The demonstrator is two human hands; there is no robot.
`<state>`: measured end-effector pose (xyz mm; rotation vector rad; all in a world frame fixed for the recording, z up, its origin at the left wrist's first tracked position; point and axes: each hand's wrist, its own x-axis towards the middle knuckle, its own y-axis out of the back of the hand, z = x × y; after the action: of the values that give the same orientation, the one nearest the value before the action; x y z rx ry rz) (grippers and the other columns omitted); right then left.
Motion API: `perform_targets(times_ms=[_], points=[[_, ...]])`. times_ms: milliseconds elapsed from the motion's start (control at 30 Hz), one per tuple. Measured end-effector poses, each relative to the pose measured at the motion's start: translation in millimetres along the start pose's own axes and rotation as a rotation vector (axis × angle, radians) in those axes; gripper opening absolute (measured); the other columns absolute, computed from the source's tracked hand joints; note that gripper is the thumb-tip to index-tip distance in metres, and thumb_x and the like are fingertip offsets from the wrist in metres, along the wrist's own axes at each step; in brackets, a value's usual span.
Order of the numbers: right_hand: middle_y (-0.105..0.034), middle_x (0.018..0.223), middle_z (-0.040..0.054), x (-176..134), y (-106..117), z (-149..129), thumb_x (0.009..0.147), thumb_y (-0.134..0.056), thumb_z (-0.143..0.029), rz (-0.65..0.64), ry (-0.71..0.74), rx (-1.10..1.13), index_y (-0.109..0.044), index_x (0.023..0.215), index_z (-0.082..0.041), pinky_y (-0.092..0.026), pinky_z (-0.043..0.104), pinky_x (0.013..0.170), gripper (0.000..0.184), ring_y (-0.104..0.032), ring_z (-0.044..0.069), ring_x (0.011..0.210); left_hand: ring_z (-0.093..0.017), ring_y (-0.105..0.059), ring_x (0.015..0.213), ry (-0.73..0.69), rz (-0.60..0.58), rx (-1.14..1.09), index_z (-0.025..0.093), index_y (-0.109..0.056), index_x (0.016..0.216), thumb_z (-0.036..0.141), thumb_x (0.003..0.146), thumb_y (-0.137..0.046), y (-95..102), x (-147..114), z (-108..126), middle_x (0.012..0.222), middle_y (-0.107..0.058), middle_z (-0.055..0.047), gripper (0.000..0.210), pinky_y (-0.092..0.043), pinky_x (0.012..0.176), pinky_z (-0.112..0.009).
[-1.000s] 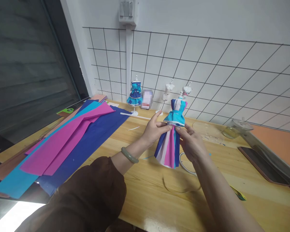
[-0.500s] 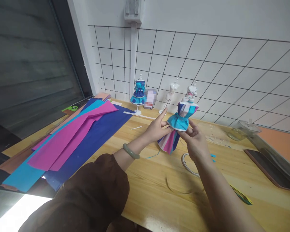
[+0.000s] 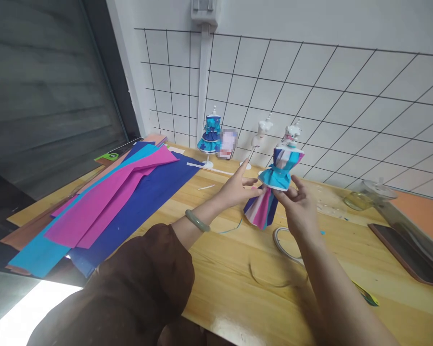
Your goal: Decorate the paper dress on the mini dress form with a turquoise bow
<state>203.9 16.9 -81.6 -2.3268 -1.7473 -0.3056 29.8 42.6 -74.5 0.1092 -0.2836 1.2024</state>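
A miniature dress form wears a striped paper dress (image 3: 281,175) in blue, white, pink and teal, with a flared teal peplum at the waist over a long striped skirt. It stands upright on the table between my hands. My left hand (image 3: 234,190) is at the left edge of the peplum, fingers apart, fingertips close to or touching the hem. On the other side, my right hand (image 3: 299,206) has its thumb under the hem and its fingers curled round the right side. The form's stand is hidden by the skirt.
Pink paper sheets (image 3: 104,202) and a dark blue sheet (image 3: 159,192) cover the left side. Behind stand a dress form in a blue dress (image 3: 209,137) and bare white forms (image 3: 262,129). A tape roll (image 3: 277,242), yellow snips (image 3: 366,294) and a dark tablet (image 3: 404,250) lie right.
My view has shifted slightly, so the scene sits a little differently. The left fingers have loosened and spread slightly at the peplum; the right hand stays at its hem.
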Motion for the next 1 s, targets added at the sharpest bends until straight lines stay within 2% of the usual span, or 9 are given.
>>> perform_targets(times_ms=[67,133,233,300,400,533,700,867,1000], points=[[-0.069,0.097,0.0061,5,7,2,0.062,-0.079,-0.036,0.06,0.043,-0.034,-0.039,0.135,-0.018,-0.045,0.045,0.091,0.086,-0.063,0.023,0.097,-0.024,-0.059,0.102,0.059,0.071,0.187,0.02,-0.017,0.146,0.028,0.06,-0.078,2.9,-1,0,0.106,-0.065,-0.014,0.106,-0.045,0.083,-0.032],[-0.069,0.097,0.0058,9,12,4,0.063,-0.078,-0.036,0.097,0.069,-0.055,-0.04,0.134,-0.018,-0.045,0.045,0.091,0.083,-0.062,0.023,0.097,-0.026,-0.061,0.095,0.153,0.069,0.484,0.018,-0.038,0.137,0.031,0.061,-0.076,5.0,-4,0,0.098,-0.067,-0.012,0.086,-0.047,0.079,-0.034],[-0.069,0.101,0.0058,14,16,7,0.062,-0.078,-0.037,0.113,0.083,-0.053,-0.043,0.132,-0.02,-0.046,0.046,0.09,0.08,-0.062,0.024,0.098,-0.029,-0.063,0.084,0.277,-0.057,0.86,0.018,-0.067,0.091,0.027,0.058,-0.075,3.4,-11,-5,0.077,-0.067,-0.009,0.036,-0.047,0.077,-0.037],[-0.068,0.103,0.0063,15,16,10,0.061,-0.078,-0.038,0.118,0.069,-0.041,-0.043,0.132,-0.021,-0.046,0.046,0.09,0.08,-0.062,0.024,0.099,-0.031,-0.064,0.079,0.328,-0.12,0.941,0.018,-0.065,0.063,0.019,0.048,-0.078,-1.1,-16,-10,0.062,-0.064,-0.008,0.02,-0.048,0.076,-0.039],[-0.068,0.105,0.0079,13,13,13,0.061,-0.079,-0.038,0.114,0.043,-0.026,-0.041,0.134,-0.019,-0.045,0.046,0.091,0.084,-0.062,0.025,0.101,-0.031,-0.065,0.074,0.385,-0.149,0.977,0.018,-0.059,0.05,0.007,0.042,-0.078,-9.8,-20,-19,0.051,-0.06,-0.007,0.023,-0.049,0.074,-0.04],[-0.069,0.102,0.0073,8,5,15,0.061,-0.079,-0.037,0.063,0.005,0.013,-0.04,0.134,-0.019,-0.045,0.044,0.091,0.085,-0.062,0.023,0.1,-0.034,-0.066,0.078,0.41,-0.159,1.014,0.017,-0.059,0.049,-0.003,0.046,-0.071,-13.6,-22,-23,0.055,-0.064,-0.011,0.024,-0.049,0.076,-0.044],[-0.068,0.104,0.0068,0,-5,16,0.061,-0.079,-0.038,0.011,-0.017,0.04,-0.041,0.134,-0.021,-0.045,0.044,0.091,0.084,-0.062,0.024,0.101,-0.039,-0.064,0.085,0.433,-0.148,1.053,0.015,-0.051,0.041,-0.009,0.048,-0.064,3.0,-14,-14,0.061,-0.065,-0.016,0.028,-0.045,0.081,-0.051],[-0.068,0.106,0.0082,-4,-11,18,0.06,-0.078,-0.038,-0.023,-0.016,0.055,-0.041,0.133,-0.02,-0.049,0.041,0.085,0.083,-0.062,0.024,0.101,-0.036,-0.062,0.094,0.442,-0.093,1.08,0.017,-0.052,0.042,-0.011,0.046,-0.064,22.4,-5,-7,0.057,-0.062,-0.01,0.031,-0.043,0.086,-0.049],[-0.068,0.108,0.0078,-4,-12,19,0.061,-0.078,-0.038,-0.036,-0.007,0.071,-0.043,0.132,-0.021,-0.049,0.04,0.085,0.081,-0.062,0.024,0.102,-0.037,-0.061,0.097,0.44,-0.072,1.094,0.016,-0.054,0.044,-0.009,0.049,-0.066,27.3,-2,-5,0.061,-0.064,-0.012,0.028,-0.043,0.086,-0.049]])
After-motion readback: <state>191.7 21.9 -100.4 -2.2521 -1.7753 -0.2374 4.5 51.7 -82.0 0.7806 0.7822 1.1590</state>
